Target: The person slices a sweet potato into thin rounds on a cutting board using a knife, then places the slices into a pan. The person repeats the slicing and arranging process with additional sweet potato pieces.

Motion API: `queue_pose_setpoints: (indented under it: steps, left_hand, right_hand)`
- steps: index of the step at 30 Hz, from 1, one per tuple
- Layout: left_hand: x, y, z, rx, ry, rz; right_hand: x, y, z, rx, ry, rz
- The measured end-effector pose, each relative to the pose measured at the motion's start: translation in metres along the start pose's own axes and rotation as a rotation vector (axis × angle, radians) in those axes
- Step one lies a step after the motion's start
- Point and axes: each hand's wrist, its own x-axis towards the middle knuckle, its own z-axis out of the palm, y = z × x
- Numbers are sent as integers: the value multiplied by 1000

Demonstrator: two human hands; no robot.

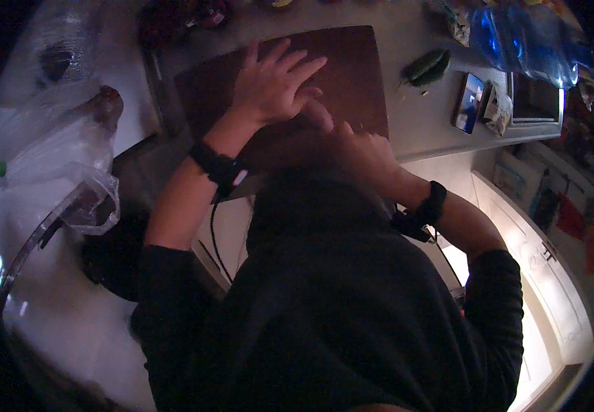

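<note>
My left hand is over a dark reddish-brown board, back upward and fingers spread. Just below its thumb lies a pale, rounded piece of food, too dim to name. My right hand is at the board's near right edge, close to that piece, with curled fingers. Blur and shadow hide whether anything is inside its grip. Both wrists wear black straps.
Right of the board lie a green bumpy vegetable, a smartphone and a crumpled packet. Blue plastic bottles lie behind them. Clear plastic bags are at the left. A white door shows at lower right.
</note>
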Motion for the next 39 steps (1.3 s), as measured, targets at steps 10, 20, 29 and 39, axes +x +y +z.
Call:
queue_pose_setpoints:
  steps: [10,20,29,39]
  left_hand:
    - [-13,7,-1,103,-20,-27]
    - [-22,8,-1,2,-2,-170]
    - [0,11,9,107,6,-255]
    - [-3,27,-10,35,9,-243]
  right_hand:
    - [-6,-2,13,20,136,-93]
    - [2,5,-4,-28,98,-131]
    - [9,30,-35,-116,92,-192]
    - [9,30,-15,35,91,-155]
